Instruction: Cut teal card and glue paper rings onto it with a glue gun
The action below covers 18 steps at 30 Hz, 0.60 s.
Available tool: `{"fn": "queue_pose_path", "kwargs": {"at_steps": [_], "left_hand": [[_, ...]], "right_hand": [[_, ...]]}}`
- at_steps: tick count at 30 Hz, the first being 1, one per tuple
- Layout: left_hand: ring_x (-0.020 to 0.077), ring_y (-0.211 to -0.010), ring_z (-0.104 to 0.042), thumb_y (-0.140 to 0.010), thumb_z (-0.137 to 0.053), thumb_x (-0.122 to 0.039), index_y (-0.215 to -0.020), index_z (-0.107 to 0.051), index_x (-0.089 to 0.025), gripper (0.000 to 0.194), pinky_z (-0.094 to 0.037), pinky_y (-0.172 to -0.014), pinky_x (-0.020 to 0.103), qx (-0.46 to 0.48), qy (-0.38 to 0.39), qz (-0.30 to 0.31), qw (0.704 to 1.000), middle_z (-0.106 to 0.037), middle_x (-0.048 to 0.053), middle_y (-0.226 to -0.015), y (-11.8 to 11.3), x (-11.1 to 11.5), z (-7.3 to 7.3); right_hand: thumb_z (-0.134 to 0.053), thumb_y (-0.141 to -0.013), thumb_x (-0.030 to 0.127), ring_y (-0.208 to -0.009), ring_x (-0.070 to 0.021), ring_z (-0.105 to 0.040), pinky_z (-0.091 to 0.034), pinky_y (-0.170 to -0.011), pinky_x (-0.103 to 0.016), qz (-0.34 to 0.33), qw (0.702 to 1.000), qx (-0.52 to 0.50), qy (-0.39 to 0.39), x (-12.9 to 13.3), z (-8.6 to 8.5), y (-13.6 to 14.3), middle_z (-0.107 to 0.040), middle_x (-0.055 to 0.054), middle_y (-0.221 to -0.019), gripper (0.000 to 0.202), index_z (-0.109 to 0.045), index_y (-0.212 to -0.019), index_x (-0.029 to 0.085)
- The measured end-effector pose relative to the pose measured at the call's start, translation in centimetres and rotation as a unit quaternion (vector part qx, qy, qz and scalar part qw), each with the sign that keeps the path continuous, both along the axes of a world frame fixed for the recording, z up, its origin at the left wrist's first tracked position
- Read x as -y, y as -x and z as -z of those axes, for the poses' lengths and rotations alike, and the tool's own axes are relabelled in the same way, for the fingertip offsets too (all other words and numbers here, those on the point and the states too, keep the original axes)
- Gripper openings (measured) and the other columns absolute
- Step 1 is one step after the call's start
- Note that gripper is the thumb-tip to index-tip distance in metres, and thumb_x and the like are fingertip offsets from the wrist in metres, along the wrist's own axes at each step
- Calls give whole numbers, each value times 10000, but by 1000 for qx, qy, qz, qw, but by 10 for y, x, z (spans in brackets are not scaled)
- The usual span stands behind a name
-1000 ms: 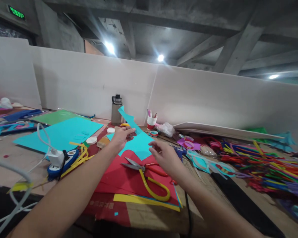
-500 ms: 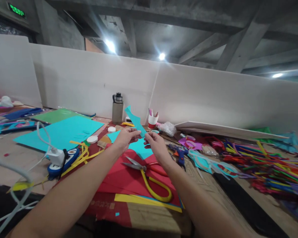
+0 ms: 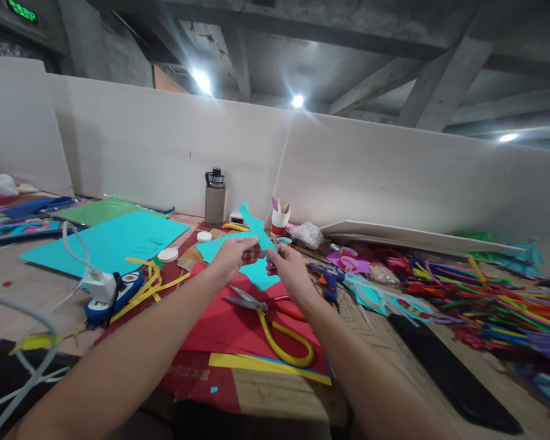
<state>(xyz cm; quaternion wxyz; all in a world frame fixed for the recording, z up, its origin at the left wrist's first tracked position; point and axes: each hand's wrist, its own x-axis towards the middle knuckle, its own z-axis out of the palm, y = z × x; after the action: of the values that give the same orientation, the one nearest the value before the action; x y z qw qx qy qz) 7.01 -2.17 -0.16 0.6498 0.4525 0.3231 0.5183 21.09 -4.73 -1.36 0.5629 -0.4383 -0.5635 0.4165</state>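
Between my two hands a cut piece of turquoise paper (image 3: pixel 257 227) is held up, tilted, its narrow end pointing to the upper left. My left hand (image 3: pixel 236 260) pinches its lower left edge. The fingers of my right hand (image 3: pixel 286 266) are closed on its lower end. Below them, scissors (image 3: pixel 286 351) with one yellow and one red handle lie with blades slightly apart on red paper (image 3: pixel 206 327). Another turquoise sheet (image 3: pixel 263 278) rests on the red paper, partly hidden by my hands.
On the left are a large turquoise sheet (image 3: pixel 105 241), a blue power strip (image 3: pixel 114 299) and yellow strips (image 3: pixel 153 284). A bottle (image 3: pixel 215 205) and pen cup (image 3: pixel 280 220) stand behind. To the right lie a glue gun (image 3: pixel 331 284), a black slab (image 3: pixel 449 373) and coloured pipe cleaners (image 3: pixel 495 299).
The turquoise piece has turned slightly and shows more of its broad side. Both hands stay closed on it at nearly the same spot. The camera view has shifted a little.
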Motion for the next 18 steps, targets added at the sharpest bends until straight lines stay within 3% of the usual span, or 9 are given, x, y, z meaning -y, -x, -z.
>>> {"fn": "queue_pose_path", "kwargs": {"at_steps": [13, 18], "left_hand": [[127, -615, -615, -687, -704, -388, -715, -639, -119, 278, -440, -589, 238, 0, -24, 18, 1000, -665, 70, -688, -2, 0, 1], [113, -602, -589, -603, -775, -316, -692, -631, -122, 257, -420, -582, 235, -35, -52, -5, 998, -628, 33, -634, -3, 0, 2]], "right_hand": [[-573, -732, 395, -446, -80, -488, -445, -430, -210, 5, 1000, 0, 0, -2, 3, -3, -503, 50, -512, 236, -503, -682, 175], [-588, -725, 401, -447, -81, -486, -442, -429, -207, -2, 1000, -3, 6, -1, 3, -2, -500, 47, -504, 244, -518, -696, 169]]}}
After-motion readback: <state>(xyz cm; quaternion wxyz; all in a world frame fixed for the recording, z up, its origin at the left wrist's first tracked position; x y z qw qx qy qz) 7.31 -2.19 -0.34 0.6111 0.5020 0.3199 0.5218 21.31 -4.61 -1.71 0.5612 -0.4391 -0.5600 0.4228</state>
